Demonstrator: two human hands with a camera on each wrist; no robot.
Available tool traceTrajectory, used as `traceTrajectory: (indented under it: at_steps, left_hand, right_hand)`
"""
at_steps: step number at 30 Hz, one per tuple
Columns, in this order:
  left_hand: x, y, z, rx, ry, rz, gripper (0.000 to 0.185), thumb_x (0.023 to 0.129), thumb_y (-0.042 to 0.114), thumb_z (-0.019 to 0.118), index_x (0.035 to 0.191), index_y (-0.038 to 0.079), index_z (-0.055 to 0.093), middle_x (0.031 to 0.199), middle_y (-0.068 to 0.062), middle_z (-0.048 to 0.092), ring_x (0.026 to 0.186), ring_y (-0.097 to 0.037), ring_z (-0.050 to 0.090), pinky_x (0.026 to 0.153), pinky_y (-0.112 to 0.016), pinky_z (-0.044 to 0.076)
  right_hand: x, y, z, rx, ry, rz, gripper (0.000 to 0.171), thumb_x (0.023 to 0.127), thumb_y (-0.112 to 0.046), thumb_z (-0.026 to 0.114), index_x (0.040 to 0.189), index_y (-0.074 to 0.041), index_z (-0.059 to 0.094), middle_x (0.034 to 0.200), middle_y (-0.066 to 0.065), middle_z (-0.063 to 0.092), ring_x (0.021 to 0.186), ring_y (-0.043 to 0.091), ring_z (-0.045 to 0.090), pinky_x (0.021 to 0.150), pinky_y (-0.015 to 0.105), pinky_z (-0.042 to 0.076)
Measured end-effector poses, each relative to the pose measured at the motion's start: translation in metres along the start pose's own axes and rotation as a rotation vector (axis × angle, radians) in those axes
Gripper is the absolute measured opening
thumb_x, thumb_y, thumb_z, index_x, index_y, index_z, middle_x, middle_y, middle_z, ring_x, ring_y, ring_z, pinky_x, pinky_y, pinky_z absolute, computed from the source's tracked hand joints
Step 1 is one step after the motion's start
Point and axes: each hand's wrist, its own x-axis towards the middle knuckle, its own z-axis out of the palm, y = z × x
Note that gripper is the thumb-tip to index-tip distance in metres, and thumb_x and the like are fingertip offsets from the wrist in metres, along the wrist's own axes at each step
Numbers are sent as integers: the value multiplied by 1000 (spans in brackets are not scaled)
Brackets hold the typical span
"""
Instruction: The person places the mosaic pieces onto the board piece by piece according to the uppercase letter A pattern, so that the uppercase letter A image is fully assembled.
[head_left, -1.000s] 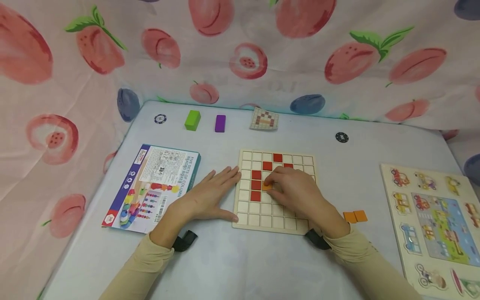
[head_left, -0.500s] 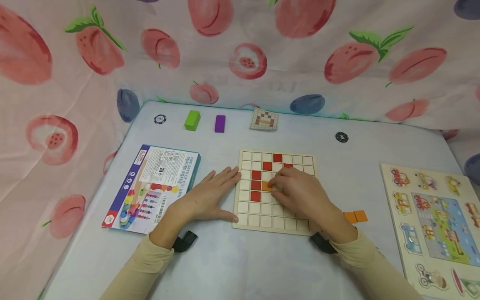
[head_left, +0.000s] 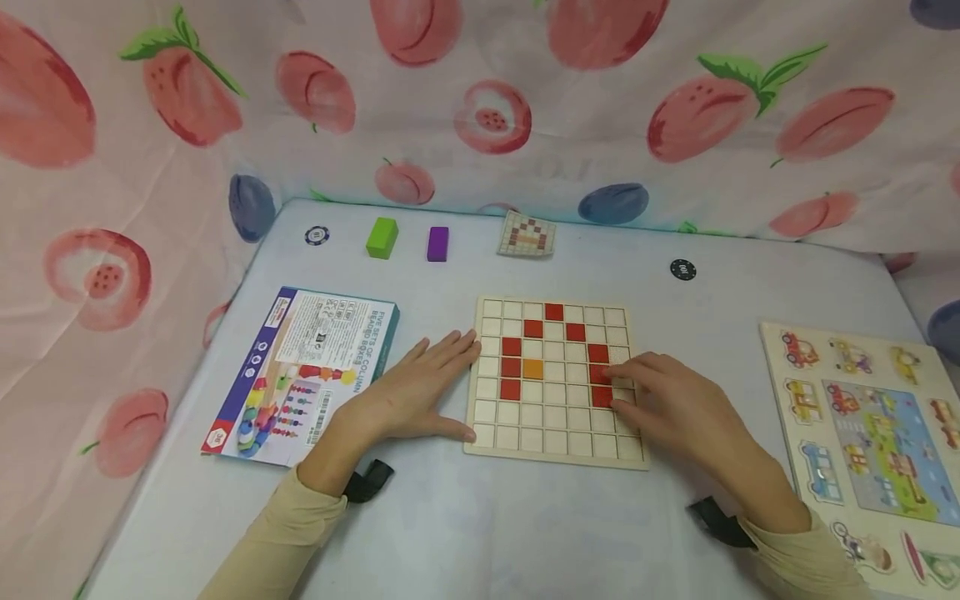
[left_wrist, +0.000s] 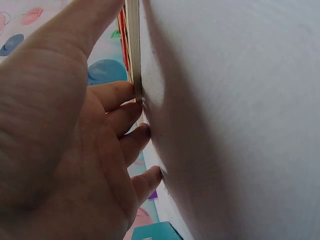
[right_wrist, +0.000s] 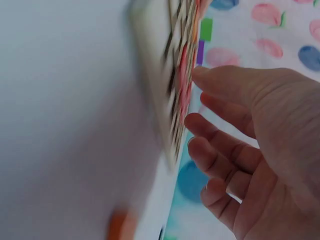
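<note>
A wooden grid board (head_left: 531, 442) lies mid-table with several red tiles (head_left: 511, 367) set in an arch. One orange tile (head_left: 532, 369) sits beside the left red column. My left hand (head_left: 416, 396) lies with fingers extended, fingertips and thumb against the board's left edge. Over the board's right side hovers my right hand (head_left: 671, 400), its fingers loosely bent and thumb apart. Nothing shows between them in the right wrist view, where a blurred orange piece (right_wrist: 120, 225) lies on the table. In the head view the right hand and forearm hide the loose orange tiles.
A boxed toy (head_left: 307, 375) lies left, a wooden picture puzzle (head_left: 817, 450) right. Along the back are a green block (head_left: 382, 238), a purple block (head_left: 438, 244), a pattern card (head_left: 527, 235) and two round chips (head_left: 317, 235). Fruit-printed cloth (head_left: 487, 167) rises behind.
My right hand has let go of the orange tile, now lying in its cell, and moved right across the board, uncovering red tiles there. The left hand stays put.
</note>
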Motion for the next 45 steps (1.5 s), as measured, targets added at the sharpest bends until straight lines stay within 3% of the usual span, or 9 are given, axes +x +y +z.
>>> traceTrajectory:
  at_steps: [7, 9, 14, 20, 30, 36, 45]
  left_hand:
    - [1, 2, -2, 10, -5, -2, 118, 83, 59, 85, 170, 9, 24, 182, -7, 14, 170, -30, 11, 138, -58, 12]
    - [1, 2, -2, 7, -5, -4, 118, 83, 59, 86, 170, 9, 24, 182, -7, 14, 170, -30, 12, 138, -59, 12]
    - [1, 2, -2, 2, -8, -7, 118, 83, 59, 86, 170, 9, 24, 182, -7, 14, 170, -30, 12, 138, -59, 12]
    - [0, 1, -3, 4, -6, -9, 118, 83, 59, 86, 170, 9, 24, 182, -7, 13, 170, -31, 11, 138, -59, 11]
    - [0, 1, -2, -5, -3, -6, 118, 83, 58, 86, 171, 10, 24, 182, -6, 13, 170, -30, 11, 139, -58, 10]
    - [1, 0, -2, -9, 1, 3, 117, 84, 58, 86, 171, 10, 24, 182, -6, 13, 170, -30, 10, 138, -59, 11]
    - [1, -1, -1, -11, -4, -4, 119, 83, 59, 86, 171, 10, 23, 182, -5, 12, 170, -29, 10, 139, -58, 10]
  right_hand:
    - [-40, 31, -4, -36, -8, 103, 49, 87, -28, 88, 134, -23, 71, 125, 6, 73, 97, 20, 65, 78, 41, 58]
    - [-49, 36, -4, -41, -18, 142, 50, 87, -30, 89, 133, -23, 71, 125, 8, 73, 101, 24, 66, 82, 45, 60]
    - [-65, 47, -5, -56, 23, 128, 48, 82, -28, 91, 127, -22, 75, 123, 10, 73, 112, 32, 67, 89, 58, 60]
    - [-74, 57, -9, -91, 39, 99, 46, 79, -20, 92, 122, -18, 78, 119, 8, 73, 108, 31, 68, 85, 57, 60]
    - [-73, 59, -9, -117, 70, 91, 39, 77, -17, 92, 114, -15, 81, 112, 7, 76, 96, 27, 69, 76, 49, 60]
    - [-62, 56, -10, -96, 79, 71, 35, 80, -17, 90, 114, -16, 81, 110, 6, 76, 92, 22, 68, 72, 39, 58]
    - [-21, 24, -5, -14, 75, -24, 33, 87, -17, 86, 119, -15, 80, 115, 4, 76, 106, 25, 70, 87, 52, 62]
